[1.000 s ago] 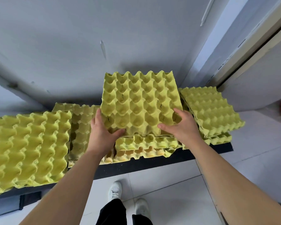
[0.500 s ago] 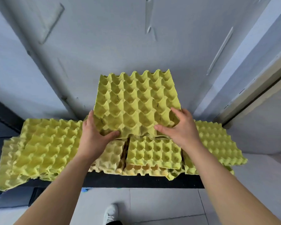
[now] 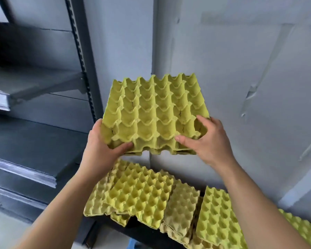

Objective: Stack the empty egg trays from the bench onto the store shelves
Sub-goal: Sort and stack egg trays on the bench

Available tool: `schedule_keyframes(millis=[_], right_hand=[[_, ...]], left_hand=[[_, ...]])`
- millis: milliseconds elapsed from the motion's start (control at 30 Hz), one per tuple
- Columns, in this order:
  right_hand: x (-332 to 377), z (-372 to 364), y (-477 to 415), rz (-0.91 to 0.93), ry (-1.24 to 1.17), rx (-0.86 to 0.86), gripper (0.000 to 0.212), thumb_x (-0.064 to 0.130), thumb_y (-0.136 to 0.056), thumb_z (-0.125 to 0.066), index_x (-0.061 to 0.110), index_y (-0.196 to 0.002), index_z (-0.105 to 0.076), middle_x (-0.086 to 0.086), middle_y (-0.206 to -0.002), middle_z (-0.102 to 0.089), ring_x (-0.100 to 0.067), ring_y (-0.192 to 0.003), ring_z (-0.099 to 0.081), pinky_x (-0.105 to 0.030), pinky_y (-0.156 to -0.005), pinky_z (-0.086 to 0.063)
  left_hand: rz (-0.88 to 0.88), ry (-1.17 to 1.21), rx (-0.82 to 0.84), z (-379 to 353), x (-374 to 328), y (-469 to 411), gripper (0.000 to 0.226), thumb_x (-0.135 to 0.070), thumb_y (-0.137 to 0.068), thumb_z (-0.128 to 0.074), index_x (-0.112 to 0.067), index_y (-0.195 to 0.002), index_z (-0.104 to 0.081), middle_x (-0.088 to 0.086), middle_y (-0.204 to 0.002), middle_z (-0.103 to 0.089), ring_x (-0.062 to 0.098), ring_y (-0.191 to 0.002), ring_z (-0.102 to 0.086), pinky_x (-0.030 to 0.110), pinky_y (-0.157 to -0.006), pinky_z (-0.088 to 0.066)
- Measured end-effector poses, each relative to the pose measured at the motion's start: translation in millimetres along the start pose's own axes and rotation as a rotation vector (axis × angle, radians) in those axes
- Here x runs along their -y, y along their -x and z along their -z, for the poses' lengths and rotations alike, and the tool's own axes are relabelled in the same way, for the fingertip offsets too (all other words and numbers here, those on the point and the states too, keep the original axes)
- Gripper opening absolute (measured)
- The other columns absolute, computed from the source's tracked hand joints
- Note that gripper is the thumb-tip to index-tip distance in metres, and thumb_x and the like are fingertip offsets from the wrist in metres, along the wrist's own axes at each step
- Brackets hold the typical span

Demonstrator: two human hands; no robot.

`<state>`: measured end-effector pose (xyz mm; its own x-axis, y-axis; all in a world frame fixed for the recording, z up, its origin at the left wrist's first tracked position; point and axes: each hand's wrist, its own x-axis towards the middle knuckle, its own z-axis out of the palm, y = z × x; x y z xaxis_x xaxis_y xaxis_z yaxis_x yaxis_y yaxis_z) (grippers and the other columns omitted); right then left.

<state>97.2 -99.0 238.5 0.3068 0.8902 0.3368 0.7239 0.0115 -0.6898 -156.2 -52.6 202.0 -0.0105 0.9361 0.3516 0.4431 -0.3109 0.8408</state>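
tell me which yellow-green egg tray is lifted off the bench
The yellow-green moulded pulp egg tray gripped in mid-air by the left hand and right hand, cups up. The other trays lie overlapping on the black bench below.

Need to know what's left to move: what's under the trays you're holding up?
Below the held trays, loose overlapping egg trays lie on the dark bench, with more running right. How many are buried beneath them can't be seen.

Blurred shelves (image 3: 25, 150), cropped at left edge
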Motion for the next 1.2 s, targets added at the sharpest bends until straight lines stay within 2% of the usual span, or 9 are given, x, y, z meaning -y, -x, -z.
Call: schedule_keyframes(millis=[67, 133, 233, 367, 500, 733, 900, 1033, 1200], right_hand=[[47, -17, -4, 0.055, -0.029, -0.013, 0.098, 0.058, -0.059, -0.078, 0.02, -0.141, -0.041, -0.003, -0.142, -0.037, -0.018, -0.132, -0.035, -0.029, -0.103, -0.031], [93, -36, -7, 0.103, -0.067, -0.03, 0.099, 0.058, -0.057, -0.079, 0.019, -0.14, -0.042, -0.004, -0.14, -0.039, -0.018, -0.131, -0.037, -0.03, -0.106, -0.031], [160, -66, -10, 0.155, -0.123, -0.03, 0.099, 0.056, -0.056, -0.08, 0.017, -0.14, -0.043, -0.005, -0.138, -0.041, -0.017, -0.13, -0.039, -0.027, -0.104, -0.031], [238, -105, -18, 0.204, -0.196, -0.014, 0.101, 0.057, -0.055, -0.082, 0.016, -0.14, -0.044, -0.004, -0.138, -0.043, -0.016, -0.128, -0.042, -0.03, -0.106, -0.035], [305, -147, -31, 0.273, -0.219, 0.013, 0.102, 0.059, -0.055, -0.08, 0.016, -0.139, -0.044, -0.005, -0.139, -0.042, -0.018, -0.129, -0.042, -0.037, -0.107, -0.037], [399, -238, -67, 0.377, -0.276, 0.102, 0.104, 0.061, -0.055, -0.079, 0.017, -0.14, -0.041, -0.004, -0.144, -0.04, -0.018, -0.13, -0.041, -0.04, -0.107, -0.037], [459, -299, -105, 0.452, -0.308, 0.112, 0.103, 0.061, -0.056, -0.079, 0.017, -0.141, -0.04, -0.004, -0.145, -0.039, -0.019, -0.131, -0.04, -0.039, -0.106, -0.037], [508, -338, -136, 0.485, -0.313, 0.116, 0.102, 0.061, -0.057, -0.079, 0.017, -0.141, -0.041, -0.004, -0.145, -0.039, -0.02, -0.13, -0.041, -0.039, -0.105, -0.038], [569, -383, -167, 0.521, -0.314, 0.127, 0.101, 0.058, -0.059, -0.079, 0.013, -0.141, -0.04, -0.005, -0.146, -0.04, -0.021, -0.132, -0.04, -0.04, -0.106, -0.038]], left_hand=[[-0.04, -0.006, -0.053, 50, 2, -11, 0.072, -0.028, -0.07, -0.084, -0.037, -0.123, -0.037, -0.029, -0.103, -0.045, 0.001, -0.099, -0.048, 0.012, -0.073, -0.036], [-0.077, -0.029, -0.098, 102, 5, -22, 0.077, -0.031, -0.07, -0.084, -0.037, -0.129, -0.034, -0.029, -0.106, -0.045, 0.005, -0.109, -0.046, 0.018, -0.081, -0.037], [-0.109, -0.064, -0.158, 176, 11, -39, 0.074, -0.034, -0.069, -0.084, -0.048, -0.115, -0.029, -0.021, -0.112, -0.05, 0.009, -0.113, -0.048, 0.017, -0.082, -0.037], [-0.094, -0.109, -0.226, 261, 20, -61, 0.086, -0.036, -0.068, -0.085, -0.03, -0.136, -0.032, -0.007, -0.126, -0.051, 0.01, -0.111, -0.05, 0.022, -0.086, -0.037], [-0.077, -0.152, -0.307, 331, 36, -83, 0.095, -0.038, -0.068, -0.084, -0.022, -0.143, -0.028, -0.004, -0.131, -0.049, 0.01, -0.111, -0.047, 0.025, -0.087, -0.036], [-0.02, -0.214, -0.423, 432, 90, -130, 0.105, -0.047, -0.066, -0.083, -0.021, -0.148, -0.022, 0.004, -0.14, -0.047, 0.023, -0.124, -0.049, 0.044, -0.105, -0.04], [-0.039, -0.217, -0.487, 489, 124, -180, 0.105, -0.047, -0.066, -0.082, -0.024, -0.148, -0.021, 0.001, -0.14, -0.048, 0.022, -0.12, -0.052, 0.039, -0.104, -0.041], [-0.045, -0.227, -0.544, 531, 147, -223, 0.103, -0.045, -0.067, -0.082, -0.022, -0.148, -0.023, 0.001, -0.14, -0.047, 0.02, -0.12, -0.051, 0.029, -0.098, -0.038], [-0.06, -0.21, -0.579, 586, 177, -275, 0.099, -0.047, -0.066, -0.083, -0.021, -0.144, -0.028, 0.001, -0.131, -0.053, 0.021, -0.113, -0.056, 0.036, -0.099, -0.044]])
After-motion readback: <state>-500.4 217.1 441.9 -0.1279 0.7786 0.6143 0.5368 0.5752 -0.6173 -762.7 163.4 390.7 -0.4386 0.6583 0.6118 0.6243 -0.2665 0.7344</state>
